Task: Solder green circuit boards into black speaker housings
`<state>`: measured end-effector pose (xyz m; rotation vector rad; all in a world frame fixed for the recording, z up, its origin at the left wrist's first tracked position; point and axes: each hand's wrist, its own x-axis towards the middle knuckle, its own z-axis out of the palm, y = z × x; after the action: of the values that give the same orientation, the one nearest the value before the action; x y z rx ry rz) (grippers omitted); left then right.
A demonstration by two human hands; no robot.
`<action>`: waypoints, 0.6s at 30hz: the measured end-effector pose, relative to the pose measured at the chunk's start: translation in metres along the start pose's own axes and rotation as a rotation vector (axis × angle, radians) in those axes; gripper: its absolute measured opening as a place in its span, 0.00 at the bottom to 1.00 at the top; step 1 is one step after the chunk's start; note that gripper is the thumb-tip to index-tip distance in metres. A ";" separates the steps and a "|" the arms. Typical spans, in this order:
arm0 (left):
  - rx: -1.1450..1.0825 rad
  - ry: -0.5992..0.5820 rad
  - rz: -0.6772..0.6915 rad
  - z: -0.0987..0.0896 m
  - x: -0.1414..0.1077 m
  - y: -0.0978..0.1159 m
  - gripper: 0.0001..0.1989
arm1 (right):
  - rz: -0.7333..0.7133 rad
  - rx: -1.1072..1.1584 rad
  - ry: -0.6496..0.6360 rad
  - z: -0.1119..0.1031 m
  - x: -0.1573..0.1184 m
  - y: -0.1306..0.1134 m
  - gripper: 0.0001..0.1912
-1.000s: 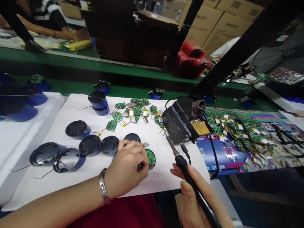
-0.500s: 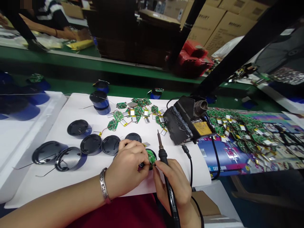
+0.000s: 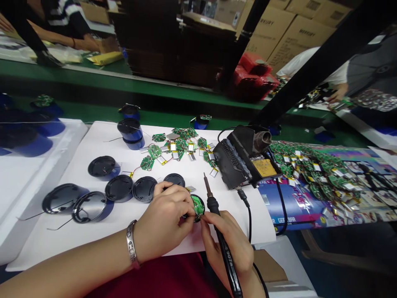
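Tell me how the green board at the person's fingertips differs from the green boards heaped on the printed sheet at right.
The green board at the fingertips sits within a round dark rim, while the heaped boards lie loose on a printed sheet. The left hand partly covers the green board and the right hand is at its edge; no hand is at the heaped boards. Both are green.
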<state>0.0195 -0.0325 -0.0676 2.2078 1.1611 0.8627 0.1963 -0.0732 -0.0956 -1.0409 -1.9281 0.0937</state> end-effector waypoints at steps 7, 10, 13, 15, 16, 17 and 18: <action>0.013 -0.022 -0.014 -0.001 0.000 0.000 0.09 | 0.001 0.005 -0.029 0.001 0.000 0.000 0.21; 0.011 -0.021 -0.023 -0.002 0.000 0.001 0.09 | -0.002 0.003 -0.037 0.001 0.000 0.001 0.21; -0.002 -0.012 -0.038 -0.003 -0.001 0.002 0.08 | -0.006 0.003 -0.032 0.000 0.000 0.000 0.20; -0.008 0.010 -0.055 -0.004 -0.003 0.004 0.08 | -0.009 0.006 -0.035 -0.002 -0.001 -0.002 0.20; -0.007 0.024 -0.067 -0.004 -0.005 0.004 0.08 | -0.008 0.007 -0.037 -0.002 -0.001 -0.004 0.20; -0.001 0.037 -0.083 -0.004 -0.006 0.005 0.07 | -0.001 0.008 -0.045 -0.002 -0.002 -0.005 0.20; 0.008 0.046 -0.099 -0.003 -0.007 0.006 0.07 | 0.008 0.008 -0.056 -0.002 -0.003 -0.006 0.20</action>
<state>0.0169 -0.0410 -0.0637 2.1275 1.2861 0.8723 0.1946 -0.0796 -0.0936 -1.0507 -1.9720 0.1363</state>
